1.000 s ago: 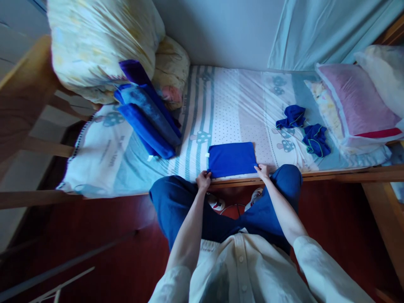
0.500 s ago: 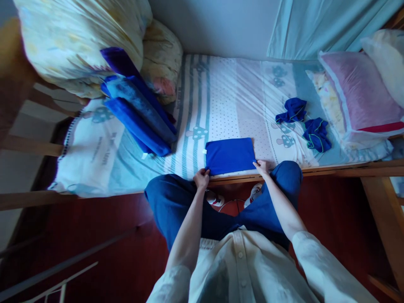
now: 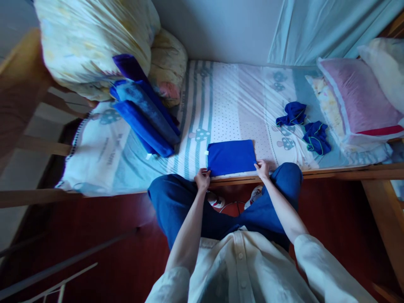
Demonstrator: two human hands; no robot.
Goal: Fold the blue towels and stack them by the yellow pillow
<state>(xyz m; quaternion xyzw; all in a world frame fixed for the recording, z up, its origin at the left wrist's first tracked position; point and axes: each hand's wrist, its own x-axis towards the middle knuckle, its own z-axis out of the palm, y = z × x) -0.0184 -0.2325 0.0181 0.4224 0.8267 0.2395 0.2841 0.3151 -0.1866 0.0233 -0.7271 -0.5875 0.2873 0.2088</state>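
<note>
Left hand (image 3: 202, 178) pinches the folded blue cloth's (image 3: 231, 157) near-left corner, right hand (image 3: 261, 169) the near-right (both grips closed on it), flat on the bed (image 3: 240, 101).

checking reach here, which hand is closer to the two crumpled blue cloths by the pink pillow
Right. The right hand sits at the near right corner of the folded blue cloth, with the crumpled blue cloths farther right and back. The left hand is at the opposite corner, farther off.
</note>
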